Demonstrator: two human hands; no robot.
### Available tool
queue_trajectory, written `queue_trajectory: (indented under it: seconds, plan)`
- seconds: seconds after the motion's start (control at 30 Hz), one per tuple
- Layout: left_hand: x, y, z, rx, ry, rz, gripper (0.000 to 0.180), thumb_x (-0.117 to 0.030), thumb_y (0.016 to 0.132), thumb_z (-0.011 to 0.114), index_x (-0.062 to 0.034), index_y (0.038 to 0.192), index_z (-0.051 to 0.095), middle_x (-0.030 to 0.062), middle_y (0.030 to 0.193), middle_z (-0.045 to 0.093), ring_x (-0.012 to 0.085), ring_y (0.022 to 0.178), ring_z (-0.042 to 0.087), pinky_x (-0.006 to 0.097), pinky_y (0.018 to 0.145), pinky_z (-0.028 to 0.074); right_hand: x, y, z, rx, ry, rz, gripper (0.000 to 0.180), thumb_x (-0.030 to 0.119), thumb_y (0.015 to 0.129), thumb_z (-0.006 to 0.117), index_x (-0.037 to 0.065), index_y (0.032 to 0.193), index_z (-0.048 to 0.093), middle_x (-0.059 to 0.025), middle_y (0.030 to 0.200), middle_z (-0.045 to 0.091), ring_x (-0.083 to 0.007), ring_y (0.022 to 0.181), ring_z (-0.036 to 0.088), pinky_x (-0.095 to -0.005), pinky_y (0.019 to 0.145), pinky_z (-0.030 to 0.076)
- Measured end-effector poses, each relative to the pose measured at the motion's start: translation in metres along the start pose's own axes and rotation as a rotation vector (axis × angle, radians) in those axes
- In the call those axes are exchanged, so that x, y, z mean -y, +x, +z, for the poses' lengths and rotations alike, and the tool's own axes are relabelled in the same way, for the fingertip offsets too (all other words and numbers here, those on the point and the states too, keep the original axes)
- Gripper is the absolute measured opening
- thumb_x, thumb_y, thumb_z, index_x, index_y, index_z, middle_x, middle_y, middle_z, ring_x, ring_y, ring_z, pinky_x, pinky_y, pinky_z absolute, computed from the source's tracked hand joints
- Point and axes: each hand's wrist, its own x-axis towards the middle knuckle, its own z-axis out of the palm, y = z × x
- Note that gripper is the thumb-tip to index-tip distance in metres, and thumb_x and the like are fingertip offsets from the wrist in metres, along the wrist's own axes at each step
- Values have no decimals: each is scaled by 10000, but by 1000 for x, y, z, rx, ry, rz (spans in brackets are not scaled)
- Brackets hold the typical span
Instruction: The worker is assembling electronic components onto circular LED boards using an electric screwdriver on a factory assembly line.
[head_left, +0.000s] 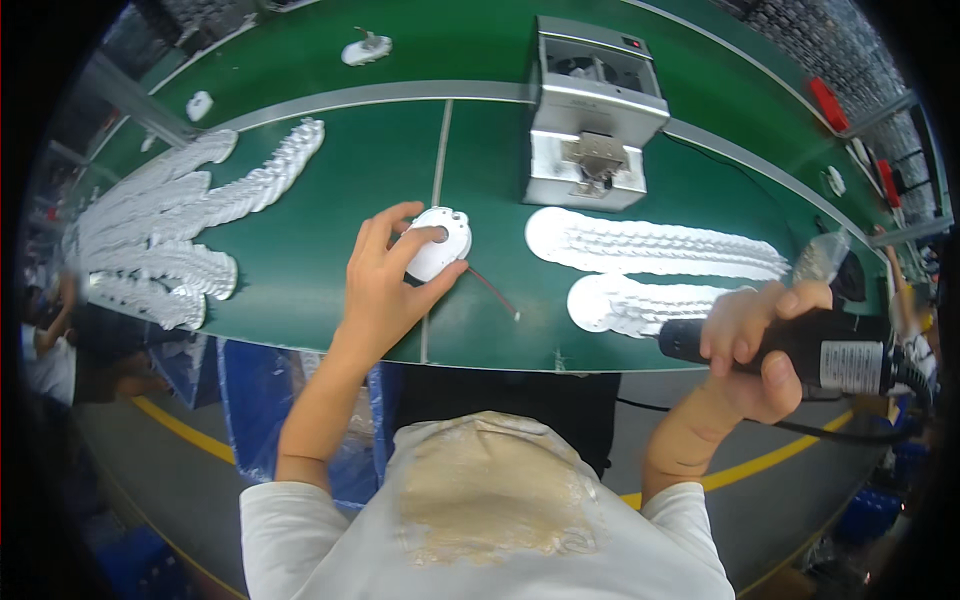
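My left hand grips a round white plastic housing by its rim, above the green table. From the housing a thin reddish wire runs down to a small white connector. In my right hand is a black electric screwdriver, lying level with its tip end toward the left. Its cable leaves from the right end. Just beyond the screwdriver lie two rows of overlapping white discs. The left hand's fingers curl round the housing, and part of its face is hidden under them.
A grey metal screw feeder stands at the back of the green table. Fanned rows of white parts cover the left side. On the green shelf behind sits a small white part. Blue bins are below the front edge.
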Motion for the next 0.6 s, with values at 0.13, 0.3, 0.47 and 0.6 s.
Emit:
queue_trajectory:
  seconds: [0.13, 0.3, 0.47, 0.6]
  plan:
    - [-18, 4, -14, -206, 197, 15, 346, -232, 598, 830, -38, 765, 597, 102, 838, 569, 254, 718, 543, 350, 623, 453, 6, -8, -10, 41, -32, -10, 428, 141, 750, 661, 37, 1056, 380, -71, 650, 481, -152, 465, 490, -299, 469, 451]
    - [-10, -12, -21, 184, 178, -235, 280, -259, 672, 793, -60, 707, 600, 69, 563, 516, 218, 487, 481, 335, 591, 445, 6, -14, -17, 108, 1, -24, 424, 143, 736, 688, 32, 1015, 389, -68, 627, 478, -154, 465, 495, -289, 463, 456]
    - [2, 38, -1, 255, 8, -88, 587, -247, 812, 648, -14, 1303, 428, 257, 1379, 367, 369, 1153, 504, 363, 958, 404, -4, -21, -8, -39, -10, -82, 415, 188, 738, 734, 33, 958, 418, -40, 611, 493, -131, 466, 507, -257, 453, 458]
    - [50, 100, 18, 200, 46, 57, 463, -112, 847, 527, -18, 1292, 442, 216, 1293, 483, 354, 1203, 462, 389, 1010, 361, 11, -20, -17, 12, -89, -32, 419, 160, 716, 755, 39, 953, 432, -40, 582, 493, -131, 433, 499, -266, 430, 457]
